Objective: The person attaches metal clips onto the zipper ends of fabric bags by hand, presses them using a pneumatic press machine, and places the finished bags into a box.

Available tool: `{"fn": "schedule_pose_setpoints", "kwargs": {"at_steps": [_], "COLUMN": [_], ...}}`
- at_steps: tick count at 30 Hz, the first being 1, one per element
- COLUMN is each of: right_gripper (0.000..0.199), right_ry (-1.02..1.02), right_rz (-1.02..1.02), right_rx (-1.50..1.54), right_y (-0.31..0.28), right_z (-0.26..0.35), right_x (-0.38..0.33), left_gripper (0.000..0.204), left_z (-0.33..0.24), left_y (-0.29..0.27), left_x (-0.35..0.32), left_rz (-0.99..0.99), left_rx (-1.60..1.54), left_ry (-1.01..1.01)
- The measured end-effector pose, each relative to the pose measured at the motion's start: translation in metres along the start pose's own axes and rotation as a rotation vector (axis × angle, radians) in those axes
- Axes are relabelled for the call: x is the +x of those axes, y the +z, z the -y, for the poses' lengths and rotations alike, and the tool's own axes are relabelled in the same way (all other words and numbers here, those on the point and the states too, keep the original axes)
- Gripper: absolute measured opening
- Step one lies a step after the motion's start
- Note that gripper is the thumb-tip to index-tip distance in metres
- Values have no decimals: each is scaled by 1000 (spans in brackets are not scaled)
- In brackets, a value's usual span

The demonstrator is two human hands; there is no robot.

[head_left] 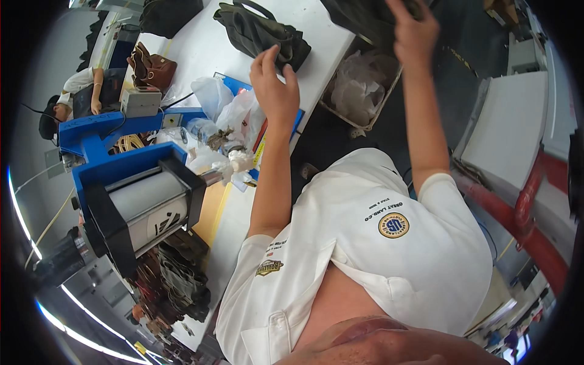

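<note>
Head view. Crumpled clear and white plastic bags (228, 112) lie heaped on the white surface (201, 42), over a blue flat item, beside a blue press machine (131, 188) with a grey cylinder. A wire basket (359, 91) holding pale plastic wrapping sits off the surface's edge. A brown handbag (152, 68) stands at the far left end.

The left hand (275, 82) is raised with the forearm extended, fingers loosely spread, thumb touching the near edge of a dark olive bag (261, 31) lying on the surface; no closed grasp is seen.

The right hand (415, 33) reaches further out, fingers curled onto a black bag (359, 18) at the upper edge, gripping it.
</note>
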State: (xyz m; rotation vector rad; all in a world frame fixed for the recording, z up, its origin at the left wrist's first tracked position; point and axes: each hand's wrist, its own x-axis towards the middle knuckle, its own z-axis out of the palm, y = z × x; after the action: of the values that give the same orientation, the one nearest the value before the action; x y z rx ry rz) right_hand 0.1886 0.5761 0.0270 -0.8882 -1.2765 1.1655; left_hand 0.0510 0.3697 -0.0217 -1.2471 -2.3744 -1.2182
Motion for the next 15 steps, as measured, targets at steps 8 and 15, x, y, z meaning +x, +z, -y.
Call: {"fn": "schedule_pose_setpoints", "kwargs": {"at_steps": [8, 15], "right_gripper": [56, 47], "right_ry": [17, -269], "right_rz": [283, 645], "right_rx": [-385, -592], "right_y": [115, 125], "right_z": [-201, -171], "right_x": [28, 43], "left_gripper": [41, 12], "left_z": [23, 10], "left_y": [35, 17], "left_x": [59, 62], "left_rz": [-41, -53], "left_rx": [551, 569], "left_ry": [303, 217]}}
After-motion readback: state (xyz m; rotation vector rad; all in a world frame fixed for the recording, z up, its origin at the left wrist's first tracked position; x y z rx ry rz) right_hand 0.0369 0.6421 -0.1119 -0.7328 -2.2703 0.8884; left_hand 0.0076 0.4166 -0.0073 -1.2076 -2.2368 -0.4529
